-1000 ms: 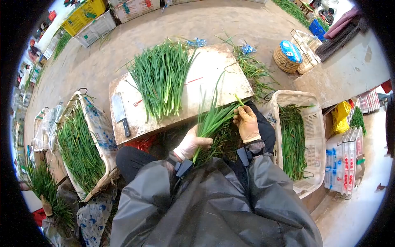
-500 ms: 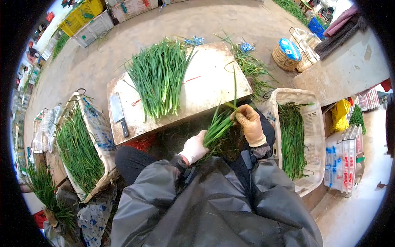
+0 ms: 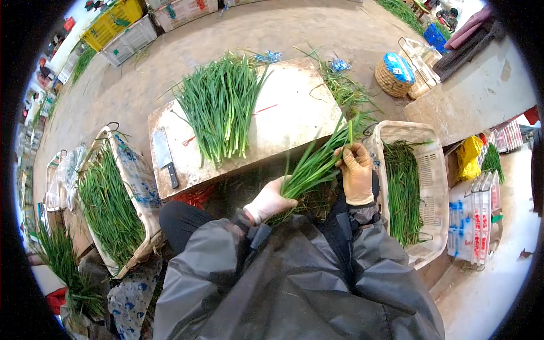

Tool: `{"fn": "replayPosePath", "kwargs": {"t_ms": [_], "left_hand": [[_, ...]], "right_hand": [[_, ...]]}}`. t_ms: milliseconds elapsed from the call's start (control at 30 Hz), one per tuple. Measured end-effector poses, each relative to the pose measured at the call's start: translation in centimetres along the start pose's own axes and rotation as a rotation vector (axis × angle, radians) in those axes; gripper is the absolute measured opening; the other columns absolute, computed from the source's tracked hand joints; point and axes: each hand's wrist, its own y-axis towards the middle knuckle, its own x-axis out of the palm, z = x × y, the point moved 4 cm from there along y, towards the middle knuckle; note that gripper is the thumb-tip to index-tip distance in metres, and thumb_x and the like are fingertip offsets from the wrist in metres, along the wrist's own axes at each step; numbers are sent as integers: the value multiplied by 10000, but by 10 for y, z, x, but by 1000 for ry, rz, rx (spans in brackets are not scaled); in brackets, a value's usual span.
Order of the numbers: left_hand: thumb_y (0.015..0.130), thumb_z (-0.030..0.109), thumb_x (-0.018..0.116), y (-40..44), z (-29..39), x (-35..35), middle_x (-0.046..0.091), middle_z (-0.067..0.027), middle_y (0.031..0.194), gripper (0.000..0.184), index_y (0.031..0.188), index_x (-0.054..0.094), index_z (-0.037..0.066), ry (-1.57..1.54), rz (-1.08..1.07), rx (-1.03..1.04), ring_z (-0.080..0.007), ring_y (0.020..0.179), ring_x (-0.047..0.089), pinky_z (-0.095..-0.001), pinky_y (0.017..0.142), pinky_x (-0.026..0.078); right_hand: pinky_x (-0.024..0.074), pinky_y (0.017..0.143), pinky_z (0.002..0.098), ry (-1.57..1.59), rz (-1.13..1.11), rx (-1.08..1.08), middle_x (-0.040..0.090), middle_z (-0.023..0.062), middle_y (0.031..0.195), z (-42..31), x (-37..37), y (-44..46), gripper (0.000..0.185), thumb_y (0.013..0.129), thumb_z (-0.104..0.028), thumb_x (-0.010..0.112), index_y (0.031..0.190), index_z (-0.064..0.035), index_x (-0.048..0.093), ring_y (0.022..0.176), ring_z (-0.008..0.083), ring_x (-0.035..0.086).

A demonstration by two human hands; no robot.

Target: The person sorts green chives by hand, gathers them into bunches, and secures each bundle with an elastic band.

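My left hand [image 3: 273, 199], in a pale glove, is wrapped round the lower part of a small bunch of green stalks [image 3: 317, 164] above my lap. Gloved too, my right hand [image 3: 357, 173] pinches stalks at the bunch's upper right end. Beyond my hands, a large pile of green stalks [image 3: 221, 107] lies on a white board [image 3: 294, 102]. A cleaver [image 3: 164, 156] with a black handle rests at the board's left side, and a thin red tie [image 3: 265, 109] lies right of the pile.
Crates of green stalks stand on the left [image 3: 150, 218] and right [image 3: 433, 226]. Loose stalks [image 3: 348, 90] lie on the floor behind the board. A woven basket [image 3: 392, 82] stands at the back right. A person [image 3: 450, 20] is in the far right background.
The bunch has swung to point up and right, with more of its length showing. My right hand has moved slightly right, still pinching at it. The pile and cleaver remain in place.
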Motion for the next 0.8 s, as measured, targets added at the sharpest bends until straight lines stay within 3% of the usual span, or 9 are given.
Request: {"fn": "replayPosePath", "kwargs": {"t_ms": [33,133,267,400,433,533,733,800], "left_hand": [[812,134,816,-1,3,0,749,-117,1017,773,1503,475,74,314,101,130,-270,804,729,-404,730,581],[797,187,804,-5,14,-2,738,-210,1104,792,1508,464,106,627,31,-186,-411,995,723,-498,874,573],[808,198,797,-4,20,-9,725,-236,1098,761,1496,480,124,556,55,-179,-450,1016,696,-523,870,569],[820,132,826,-6,29,-5,712,-60,950,714,1455,511,48,-445,-268,-306,-170,707,661,-303,624,526],[819,90,826,-9,37,-6,644,8,929,671,1417,527,33,-565,-229,-285,-61,657,545,-220,565,442],[794,55,827,-12,46,-8,621,-4,878,672,1386,509,62,-882,-276,-221,-92,620,554,-236,529,439],[823,117,844,-13,36,-13,636,-18,957,721,1434,463,110,-996,-254,-263,-69,549,498,-227,478,399],[916,177,765,-12,29,-12,647,-28,983,573,1408,478,124,-1083,-212,-295,-70,546,504,-228,473,404]], "right_hand": [[540,758,265,-95,-36,-38,731,69,974,-4,9,-5,64,1034,-98,655,1067,-43,651,852,125,658],[555,776,271,-321,-177,-152,743,54,979,-21,36,-21,73,1005,-20,671,1073,-4,647,874,109,666],[571,746,275,-424,-245,-317,750,67,982,-40,66,-38,137,962,2,721,1081,-14,654,835,119,676],[552,712,268,-206,-63,-224,742,73,967,-53,66,-36,67,1010,-39,672,1068,-40,638,825,129,667],[536,705,264,-176,-17,-201,735,67,954,-52,58,-27,52,1035,-90,649,1074,-57,638,815,130,654],[536,699,270,153,63,-60,724,59,989,-28,25,-10,81,1024,-109,666,1100,-85,676,831,155,664],[539,730,281,322,94,70,712,61,1031,-2,-13,-7,75,1026,-96,656,1095,-82,680,945,172,678],[540,730,285,325,87,57,709,67,1029,-2,-16,-9,73,1030,-94,648,1095,-82,679,943,175,679]]}}
